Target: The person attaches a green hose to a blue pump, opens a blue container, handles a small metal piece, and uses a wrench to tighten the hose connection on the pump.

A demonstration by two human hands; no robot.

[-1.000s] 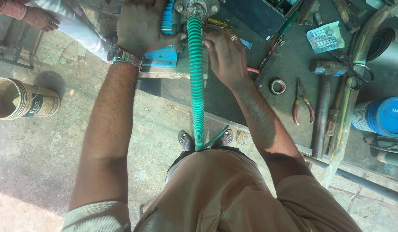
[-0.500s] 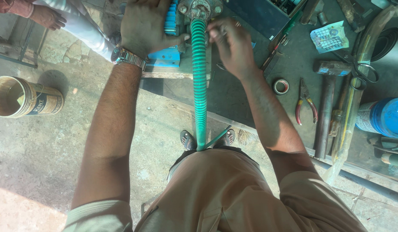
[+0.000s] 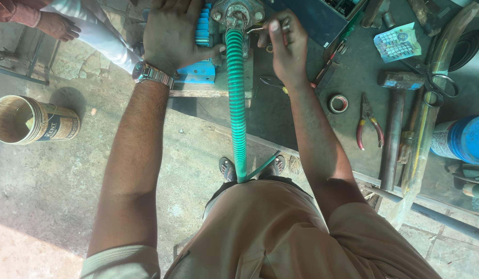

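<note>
- The green ribbed hose [image 3: 236, 103] runs straight down from the grey metal fitting [image 3: 238, 11] at the bench's edge to a spot between your feet, its corrugated wall bright and unkinked.
- That fitting is a round, dull casting on a blue finned pump body [image 3: 202, 31], which sits on a board at the bench's near edge.
- Your left hand [image 3: 172, 32] lies spread over the blue body, palm down, thumb reaching towards the hose; a metal wristwatch [image 3: 151, 75] is on that wrist.
- Your right hand [image 3: 287, 44] is closed around a slim metal tool [image 3: 257, 29] whose tip meets the fitting just beside the hose top.
- On the dark bench [image 3: 301, 124] to the right lie a tape roll [image 3: 338, 103], red-handled pliers [image 3: 368, 124] and a hammer [image 3: 394, 119].
- A cardboard can [image 3: 33, 120] lies on its side on the floor at the left.
- Another person's hand [image 3: 56, 26] shows in the top left corner.
</note>
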